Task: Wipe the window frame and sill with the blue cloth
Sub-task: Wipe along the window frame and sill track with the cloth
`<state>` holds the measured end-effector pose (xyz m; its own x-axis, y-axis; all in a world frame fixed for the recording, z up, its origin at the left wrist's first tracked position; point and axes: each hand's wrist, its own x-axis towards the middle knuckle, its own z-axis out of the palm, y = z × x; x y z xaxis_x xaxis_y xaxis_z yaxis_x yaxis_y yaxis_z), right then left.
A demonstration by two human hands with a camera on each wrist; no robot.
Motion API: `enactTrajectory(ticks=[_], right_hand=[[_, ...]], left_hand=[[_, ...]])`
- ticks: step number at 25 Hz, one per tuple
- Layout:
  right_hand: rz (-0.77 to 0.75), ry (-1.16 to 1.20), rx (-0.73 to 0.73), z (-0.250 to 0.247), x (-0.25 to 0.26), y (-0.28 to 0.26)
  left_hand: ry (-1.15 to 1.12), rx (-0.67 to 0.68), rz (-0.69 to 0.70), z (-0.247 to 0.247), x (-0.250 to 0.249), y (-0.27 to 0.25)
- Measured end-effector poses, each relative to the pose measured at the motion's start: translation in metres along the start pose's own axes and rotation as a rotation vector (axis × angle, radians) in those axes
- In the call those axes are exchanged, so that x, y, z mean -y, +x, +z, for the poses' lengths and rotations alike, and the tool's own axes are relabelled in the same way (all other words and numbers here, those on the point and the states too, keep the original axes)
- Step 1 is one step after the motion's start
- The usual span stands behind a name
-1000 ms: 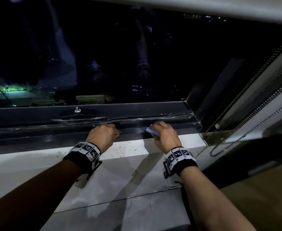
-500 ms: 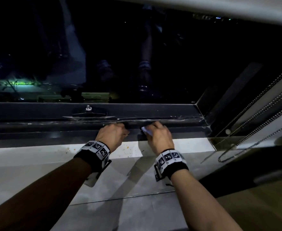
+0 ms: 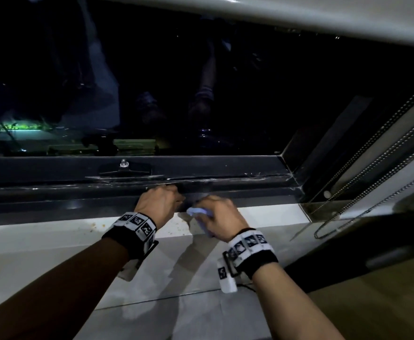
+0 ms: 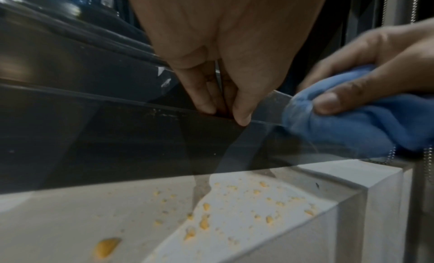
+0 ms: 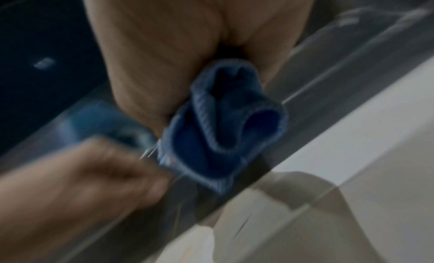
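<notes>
My right hand [image 3: 219, 217] grips the bunched blue cloth [image 3: 198, 212] and presses it against the lower face of the dark window frame [image 3: 54, 192], just above the white sill [image 3: 41, 241]. In the left wrist view the cloth [image 4: 340, 127] bulges under the right thumb and fingers [image 4: 375, 53]. The right wrist view is blurred: cloth [image 5: 223, 127] hangs from the palm [image 5: 176, 44]. My left hand [image 3: 161, 202] sits right beside it, fingers bent, with its fingertips [image 4: 239, 114] closed on the frame's ridge.
Yellow crumbs [image 4: 234, 211] lie scattered on the sill below both hands. A latch [image 3: 123, 165] sits on the frame's upper rail to the left. Bead chains [image 3: 360, 180] hang along the right jamb. The glass above is dark.
My right hand has slid left along the frame with the cloth, closing the gap to my left hand, and dropped slightly toward the sill. The left hand keeps its hold.
</notes>
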<state>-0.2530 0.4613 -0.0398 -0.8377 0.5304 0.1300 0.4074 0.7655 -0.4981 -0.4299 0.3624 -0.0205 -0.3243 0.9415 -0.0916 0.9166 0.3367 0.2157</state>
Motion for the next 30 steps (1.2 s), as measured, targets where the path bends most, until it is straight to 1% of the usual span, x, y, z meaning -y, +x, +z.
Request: enactTrajectory(ticks=[1, 2, 3, 4, 5, 6, 7, 8, 9, 10, 11, 12, 13, 14, 15, 16, 17, 18, 19, 20, 21, 22, 23, 24, 25, 26, 27, 28, 29, 30], right_hand=[[0.049, 0.062, -0.085, -0.012, -0.016, -0.008], [0.147, 0.079, -0.232, -0.028, -0.034, -0.014], [0.311, 0.080, -0.383, -0.046, -0.053, -0.018], [0.502, 0.081, -0.496, -0.064, -0.072, -0.020], [0.686, 0.079, -0.559, -0.076, -0.090, -0.020], [0.823, 0.070, -0.571, -0.083, -0.103, -0.017], [0.887, 0.016, -0.567, -0.082, -0.110, -0.013], [0.863, -0.064, -0.550, -0.076, -0.110, -0.009], [0.761, -0.160, -0.553, -0.065, -0.105, -0.005], [0.603, -0.201, -0.538, -0.051, -0.092, -0.003], [0.429, -0.233, -0.488, -0.034, -0.079, -0.004], [0.281, -0.234, -0.394, -0.021, -0.064, -0.008], [0.198, -0.181, -0.295, -0.017, -0.053, -0.011], [0.208, -0.105, -0.283, -0.025, -0.053, -0.018], [0.284, -0.032, -0.374, -0.039, -0.064, -0.026], [0.410, -0.017, -0.488, -0.054, -0.083, -0.035], [0.562, -0.046, -0.569, -0.075, -0.104, -0.042], [0.713, -0.092, -0.590, -0.094, -0.128, -0.050], [0.813, -0.128, -0.585, -0.107, -0.147, -0.053], [0.870, -0.164, -0.575, -0.115, -0.160, -0.052], [0.890, -0.197, -0.566, -0.115, -0.168, -0.047], [0.882, -0.224, -0.567, -0.107, -0.167, -0.039], [0.837, -0.251, -0.560, -0.094, -0.163, -0.033], [0.748, -0.263, -0.537, -0.078, -0.156, -0.030], [0.613, -0.253, -0.492, -0.065, -0.148, -0.029], [0.482, -0.199, -0.397, -0.057, -0.140, -0.034], [0.374, -0.139, -0.321, -0.059, -0.135, -0.040], [0.318, -0.090, -0.314, -0.069, -0.135, -0.045], [0.337, -0.061, -0.384, -0.080, -0.141, -0.047], [0.456, -0.060, -0.485, -0.092, -0.151, -0.049]], left_hand=[[0.005, -0.009, -0.003, 0.001, -0.001, 0.000], [0.027, -0.026, 0.000, 0.002, -0.004, 0.001], [0.063, -0.034, 0.004, 0.003, -0.007, 0.003], [0.098, -0.027, 0.005, 0.003, -0.010, 0.004], [0.118, -0.015, -0.003, 0.003, -0.013, 0.005], [0.128, -0.008, -0.012, 0.001, -0.015, 0.006], [0.132, -0.006, -0.019, -0.001, -0.017, 0.007], [0.134, 0.003, -0.024, -0.002, -0.018, 0.007], [0.142, 0.013, -0.028, -0.003, -0.020, 0.006], [0.156, 0.020, -0.032, -0.003, -0.021, 0.006], [0.168, 0.016, -0.027, -0.003, -0.025, 0.007], [0.167, 0.008, -0.012, -0.002, -0.030, 0.006], [0.141, -0.007, 0.015, -0.003, -0.034, 0.007], [0.109, -0.022, 0.061, -0.003, -0.043, 0.011], [0.082, -0.029, 0.115, -0.003, -0.051, 0.016], [0.069, -0.023, 0.165, -0.002, -0.058, 0.021], [0.073, -0.012, 0.206, -0.001, -0.065, 0.026], [0.088, 0.000, 0.228, 0.003, -0.071, 0.031], [0.096, 0.005, 0.234, 0.007, -0.075, 0.035], [0.111, 0.010, 0.230, 0.011, -0.078, 0.040], [0.125, 0.008, 0.224, 0.015, -0.081, 0.044], [0.146, 0.006, 0.215, 0.018, -0.081, 0.047], [0.163, -0.005, 0.214, 0.020, -0.083, 0.050], [0.171, -0.016, 0.203, 0.024, -0.084, 0.050], [0.171, -0.030, 0.195, 0.024, -0.086, 0.050], [0.168, -0.038, 0.199, 0.025, -0.087, 0.048], [0.161, -0.044, 0.217, 0.025, -0.087, 0.046], [0.140, -0.065, 0.246, 0.022, -0.087, 0.044], [0.104, -0.125, 0.274, 0.016, -0.085, 0.041], [0.057, -0.232, 0.302, 0.008, -0.082, 0.040]])
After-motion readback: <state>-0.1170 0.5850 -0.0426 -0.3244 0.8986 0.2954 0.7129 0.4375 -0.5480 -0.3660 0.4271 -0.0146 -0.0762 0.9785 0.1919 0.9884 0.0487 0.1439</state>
